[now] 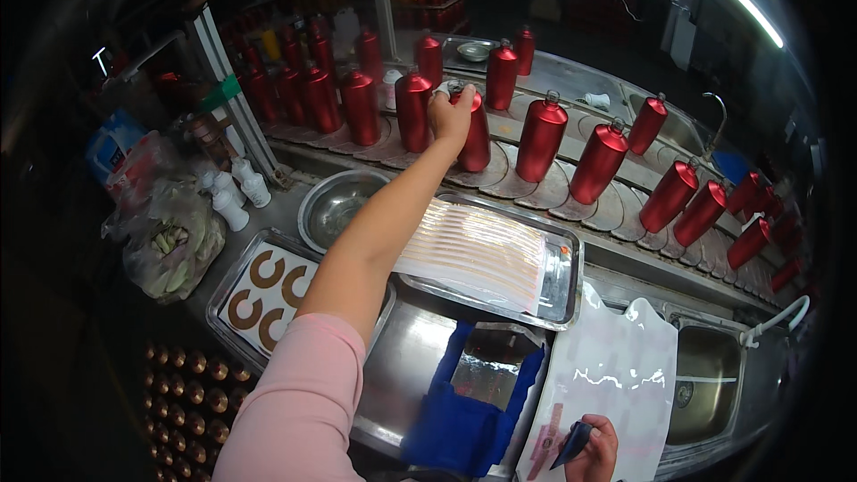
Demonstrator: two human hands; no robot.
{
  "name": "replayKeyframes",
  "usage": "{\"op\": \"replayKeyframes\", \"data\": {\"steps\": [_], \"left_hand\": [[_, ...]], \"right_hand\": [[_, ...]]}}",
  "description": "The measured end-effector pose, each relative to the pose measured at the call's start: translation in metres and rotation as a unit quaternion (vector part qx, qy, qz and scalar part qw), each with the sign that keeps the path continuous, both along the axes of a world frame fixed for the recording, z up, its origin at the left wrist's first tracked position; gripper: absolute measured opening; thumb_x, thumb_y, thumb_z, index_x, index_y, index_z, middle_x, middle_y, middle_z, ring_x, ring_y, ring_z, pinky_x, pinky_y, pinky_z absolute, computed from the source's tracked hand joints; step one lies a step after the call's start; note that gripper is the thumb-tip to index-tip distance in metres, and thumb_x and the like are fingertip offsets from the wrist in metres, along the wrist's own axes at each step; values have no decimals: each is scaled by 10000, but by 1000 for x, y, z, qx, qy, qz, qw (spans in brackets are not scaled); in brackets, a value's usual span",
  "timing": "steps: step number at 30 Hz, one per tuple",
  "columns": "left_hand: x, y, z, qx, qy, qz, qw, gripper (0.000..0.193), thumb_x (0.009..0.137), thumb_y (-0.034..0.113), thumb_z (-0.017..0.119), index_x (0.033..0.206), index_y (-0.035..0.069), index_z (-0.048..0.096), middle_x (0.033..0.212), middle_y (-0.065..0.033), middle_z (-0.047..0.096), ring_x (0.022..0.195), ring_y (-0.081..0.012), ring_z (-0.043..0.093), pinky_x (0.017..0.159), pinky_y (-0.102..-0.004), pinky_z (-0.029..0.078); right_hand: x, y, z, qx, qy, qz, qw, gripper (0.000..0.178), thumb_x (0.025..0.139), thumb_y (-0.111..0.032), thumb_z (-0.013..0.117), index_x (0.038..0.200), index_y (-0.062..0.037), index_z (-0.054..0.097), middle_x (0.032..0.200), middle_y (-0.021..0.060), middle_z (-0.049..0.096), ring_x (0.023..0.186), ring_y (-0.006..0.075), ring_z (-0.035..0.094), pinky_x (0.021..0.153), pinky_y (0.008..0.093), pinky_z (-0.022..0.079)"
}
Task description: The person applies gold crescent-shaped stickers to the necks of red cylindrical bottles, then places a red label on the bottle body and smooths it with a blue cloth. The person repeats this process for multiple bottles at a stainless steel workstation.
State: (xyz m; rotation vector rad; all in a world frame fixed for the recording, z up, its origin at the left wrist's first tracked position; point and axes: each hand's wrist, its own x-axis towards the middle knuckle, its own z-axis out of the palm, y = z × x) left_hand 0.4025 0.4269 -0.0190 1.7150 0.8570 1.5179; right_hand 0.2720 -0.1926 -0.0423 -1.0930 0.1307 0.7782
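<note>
My left arm, in a pink sleeve, stretches forward to a row of shiny red bottles on a conveyor. My left hand is closed round the neck and shoulder of one red bottle, which stands upright on the conveyor plates. A bit of something whitish shows by the fingers at its neck. At the lower right, my right hand pinches a small dark flat piece, like a scraper. It is held over a white sheet, beside a pinkish strip lying there.
A steel tray holds a sheet of pale strips. To its left are a steel bowl and a tray of brown C-shaped pieces. A blue cloth hangs at the front. A sink lies right; white bottles stand left.
</note>
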Motion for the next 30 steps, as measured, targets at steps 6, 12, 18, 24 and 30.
{"op": "replayKeyframes", "data": {"steps": [6,12,18,24,30], "left_hand": [[-119,-43,36,-289,-211,-202,912,233,919,289,743,1011,76,723,953,-49,741,861,-174,699,787,-322,538],[-280,-82,72,-534,-265,-222,772,345,920,400,713,1103,108,704,1083,-61,740,1033,-261,696,955,-489,546],[-370,-112,91,-605,-277,-182,724,361,975,444,603,1142,140,703,1159,-80,728,1076,-307,682,950,-552,552],[-398,-113,94,-649,-261,-202,686,389,986,440,565,1190,127,674,1212,-104,705,1114,-331,665,956,-579,543],[-404,-108,79,-655,-269,-229,667,362,997,401,558,1171,113,691,1195,-102,723,1104,-316,683,974,-540,551]], "right_hand": [[-19,20,33,-26,-15,-25,999,298,939,-138,603,1191,17,565,956,144,676,815,233,664,752,346,546],[-41,72,64,-37,-40,42,998,183,963,-172,575,1047,-10,586,743,84,622,622,167,624,560,296,505],[-60,134,108,-155,-144,162,964,175,970,-185,623,969,-18,675,700,-6,572,546,91,540,502,250,451],[-81,204,140,-91,-223,243,940,233,959,-84,657,1184,-23,667,851,-10,643,797,62,613,757,208,479],[-98,258,138,-50,-236,279,930,342,1003,-153,643,1309,-9,594,992,28,667,823,71,631,755,214,519]]}}
